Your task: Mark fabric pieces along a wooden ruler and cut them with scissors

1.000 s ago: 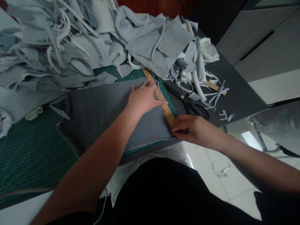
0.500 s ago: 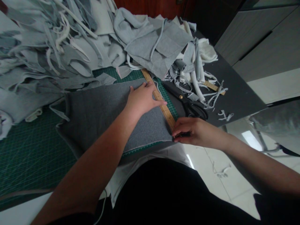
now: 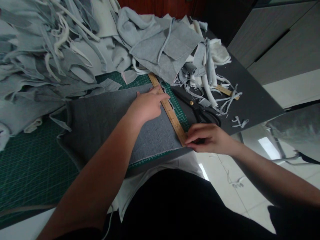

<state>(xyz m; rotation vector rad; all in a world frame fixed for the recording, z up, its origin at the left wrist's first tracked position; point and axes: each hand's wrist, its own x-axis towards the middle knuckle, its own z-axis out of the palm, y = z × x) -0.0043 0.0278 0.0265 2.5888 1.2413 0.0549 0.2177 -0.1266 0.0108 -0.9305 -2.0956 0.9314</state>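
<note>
A dark grey felt sheet (image 3: 105,120) lies flat on the green cutting mat (image 3: 30,166). Along its right edge runs a wooden ruler (image 3: 172,118). My left hand (image 3: 146,105) rests open and flat on the felt, with its fingertips on the ruler's upper part. My right hand (image 3: 208,138) is closed at the ruler's near end, by the felt's corner, pinching a small dark thing I cannot name.
A big heap of light grey and white fabric pieces (image 3: 75,43) fills the back of the table. Black scissors (image 3: 200,111) lie right of the ruler among fabric strips (image 3: 225,100). The table's near edge and a tiled floor (image 3: 225,186) lie below my right hand.
My left hand has slid a little up along the ruler. My right hand has stayed at the ruler's near end.
</note>
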